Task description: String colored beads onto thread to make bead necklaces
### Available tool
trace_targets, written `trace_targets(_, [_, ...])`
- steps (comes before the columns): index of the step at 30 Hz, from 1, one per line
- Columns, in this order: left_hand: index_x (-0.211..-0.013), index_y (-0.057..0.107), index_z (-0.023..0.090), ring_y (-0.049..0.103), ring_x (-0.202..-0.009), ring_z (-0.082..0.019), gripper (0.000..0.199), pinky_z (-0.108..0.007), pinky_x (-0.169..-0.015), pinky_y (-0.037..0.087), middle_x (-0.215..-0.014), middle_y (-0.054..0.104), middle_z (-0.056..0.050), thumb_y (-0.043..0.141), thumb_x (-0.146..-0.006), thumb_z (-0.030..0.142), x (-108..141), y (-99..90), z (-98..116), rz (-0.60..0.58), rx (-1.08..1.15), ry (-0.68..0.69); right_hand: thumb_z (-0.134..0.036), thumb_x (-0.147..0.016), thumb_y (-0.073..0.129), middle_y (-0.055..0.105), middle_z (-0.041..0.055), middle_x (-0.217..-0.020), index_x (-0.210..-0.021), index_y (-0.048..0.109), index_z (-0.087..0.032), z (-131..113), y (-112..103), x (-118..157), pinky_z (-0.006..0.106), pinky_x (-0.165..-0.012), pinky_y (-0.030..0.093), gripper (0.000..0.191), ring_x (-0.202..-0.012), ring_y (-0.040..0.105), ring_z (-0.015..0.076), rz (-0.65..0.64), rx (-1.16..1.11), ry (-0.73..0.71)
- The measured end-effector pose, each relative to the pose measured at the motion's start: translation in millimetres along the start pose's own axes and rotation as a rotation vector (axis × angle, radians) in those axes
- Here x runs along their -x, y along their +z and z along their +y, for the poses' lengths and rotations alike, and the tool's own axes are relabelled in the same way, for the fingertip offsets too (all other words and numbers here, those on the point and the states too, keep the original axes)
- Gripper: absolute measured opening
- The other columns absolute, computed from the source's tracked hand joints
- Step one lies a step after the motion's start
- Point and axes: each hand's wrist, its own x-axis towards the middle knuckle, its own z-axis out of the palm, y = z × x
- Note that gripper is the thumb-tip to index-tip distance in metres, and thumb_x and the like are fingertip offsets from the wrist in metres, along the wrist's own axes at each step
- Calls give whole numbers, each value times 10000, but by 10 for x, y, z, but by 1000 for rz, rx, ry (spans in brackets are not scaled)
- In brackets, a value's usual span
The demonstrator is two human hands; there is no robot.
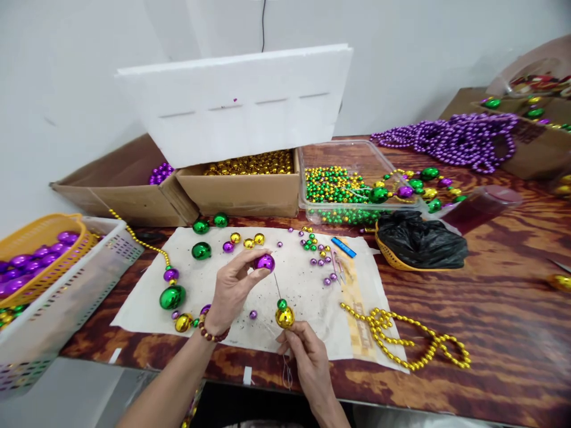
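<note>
Between the thumb and fingers of my left hand is a shiny purple ball bead, held over the white cloth. My right hand is closed just below a large gold bead, pinching the lower end of a thin needle. A small green bead sits on the needle above the gold one. The needle's upper end reaches the purple bead; whether it has entered the hole I cannot tell. Thin thread hangs in loops under my right hand.
Loose green balls and small purple beads lie on the cloth, near a blue cutter-like tool. A gold bead string lies right. Behind stand a cardboard box and clear bin; a white basket stands left.
</note>
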Motion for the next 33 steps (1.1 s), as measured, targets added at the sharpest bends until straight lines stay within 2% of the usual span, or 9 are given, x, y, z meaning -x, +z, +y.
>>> trace_targets(8, [-1000,790,231,712,-877,-189,270,-305,-802,576,-999,779,-74,816,-746,316,-49,50,94,59,345,-135,-333,-1001,513,718,25,-799,-913,614,-199,24,56,23,239,-577,476,189,-605,665,145,-30,9,18])
trace_targets(14, [-993,788,216,707,-908,-222,286,-353,-809,585,-998,774,-93,829,-730,319,-26,132,125,70,476,-165,-347,-991,524,702,18,-736,-870,631,-197,-6,82,0,236,-561,468,220,-558,626,135,-28,10,21])
trace_targets(24, [-1006,780,218,696,-960,-231,280,-383,-847,581,-1020,770,-94,820,-745,313,31,163,122,48,524,-194,-386,-983,532,706,34,-782,-881,655,-190,5,83,21,234,-526,457,253,-582,641,143,-18,2,25])
trace_targets(31, [-1011,775,225,705,-940,-235,314,-376,-821,583,-1037,767,-101,828,-733,363,112,196,61,34,475,-199,-432,-988,522,676,15,-635,-864,653,-182,-78,162,-26,236,-489,403,308,-510,577,134,2,-14,43])
trace_targets(33, [-1036,770,225,701,-937,-226,323,-362,-830,578,-1060,763,-104,819,-748,361,155,184,25,23,434,-195,-442,-984,528,691,25,-668,-863,644,-182,-99,198,-56,235,-488,403,310,-528,597,138,20,-37,30])
